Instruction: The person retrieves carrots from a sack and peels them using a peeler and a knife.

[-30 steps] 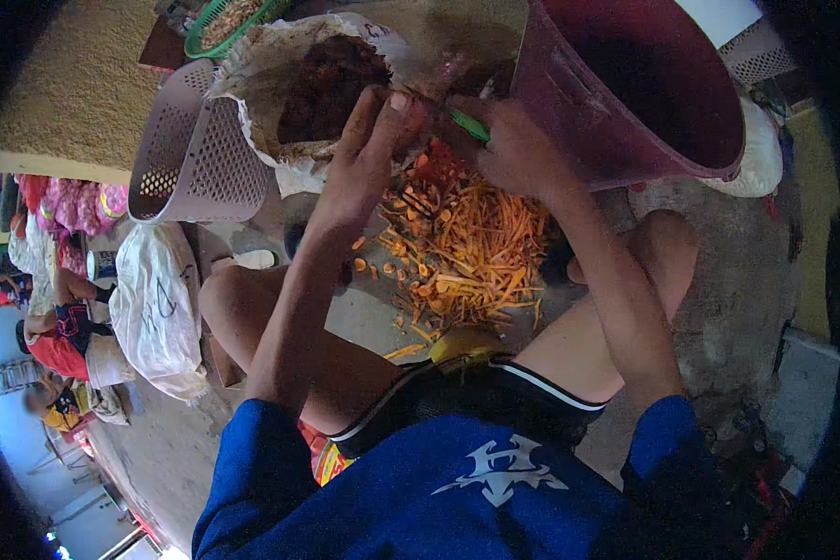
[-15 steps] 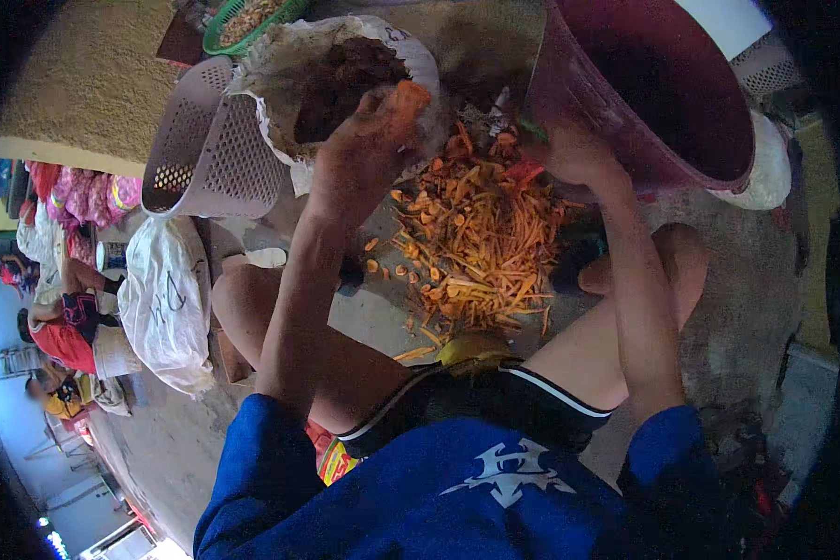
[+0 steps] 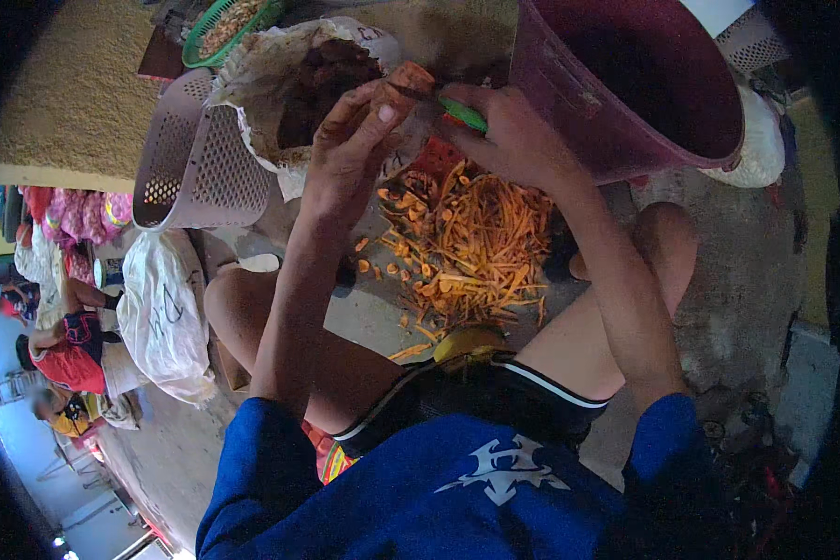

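In my left hand (image 3: pixel 359 126) is a stubby orange carrot (image 3: pixel 411 79), its cut end pointing up and away to the right. My right hand (image 3: pixel 518 135) grips a knife by its green handle (image 3: pixel 464 115). The dark blade reaches left to the carrot and appears to touch it near the cut end. Below both hands, a heap of carrot peelings and cut ends (image 3: pixel 471 238) lies on the ground between my legs, with a few round slices loose at its left. A red piece (image 3: pixel 436 159) shows at the heap's far edge, its kind unclear.
Beyond my left hand stands an open white sack (image 3: pixel 252 79) with dark brown contents, beside a perforated plastic basket (image 3: pixel 229 159). A large maroon tub (image 3: pixel 593 103) leans at the far right. To the left are a tied white sack (image 3: pixel 163 317) and several seated people (image 3: pixel 70 355).
My right hand has risen from the heap toward the left hand, bringing the knife to the carrot. The carrot is slightly higher, and the whole view has shifted a little.
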Demonstrator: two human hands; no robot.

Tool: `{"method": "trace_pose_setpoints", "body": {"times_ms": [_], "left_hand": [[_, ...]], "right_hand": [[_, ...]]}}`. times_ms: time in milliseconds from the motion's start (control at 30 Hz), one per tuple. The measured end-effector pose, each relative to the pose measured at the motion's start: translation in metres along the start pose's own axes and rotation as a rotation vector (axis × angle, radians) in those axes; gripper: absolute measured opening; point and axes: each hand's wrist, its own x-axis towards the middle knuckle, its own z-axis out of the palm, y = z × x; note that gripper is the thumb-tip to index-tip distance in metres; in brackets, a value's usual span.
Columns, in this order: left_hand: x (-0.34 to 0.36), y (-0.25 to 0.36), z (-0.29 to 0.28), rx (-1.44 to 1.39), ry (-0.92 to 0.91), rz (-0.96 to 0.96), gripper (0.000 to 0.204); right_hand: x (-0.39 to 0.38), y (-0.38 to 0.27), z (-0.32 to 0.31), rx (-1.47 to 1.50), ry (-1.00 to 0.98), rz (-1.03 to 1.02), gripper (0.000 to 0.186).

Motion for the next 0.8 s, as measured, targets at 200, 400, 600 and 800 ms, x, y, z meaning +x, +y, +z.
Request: {"method": "trace_pose_setpoints", "body": {"times_ms": [200,400,600,800], "left_hand": [[-0.001,0.004,0.004,0.245,-0.007,0.142,0.034],[-0.01,0.011,-0.001,0.171,-0.147,0.152,0.042],[-0.01,0.01,-0.025,-0.087,-0.279,0.178,0.053],[-0.008,0.007,-0.024,-0.138,-0.219,0.126,0.051]], "right_hand": [[-0.002,0.012,0.009,0.046,0.106,-0.119,0.041],[0.001,0.008,0.016,0.134,0.215,-0.23,0.038],[0.005,0.101,-0.005,-0.23,-0.279,0.419,0.031],[-0.011,0.042,-0.011,-0.268,-0.147,0.27,0.035]]}}
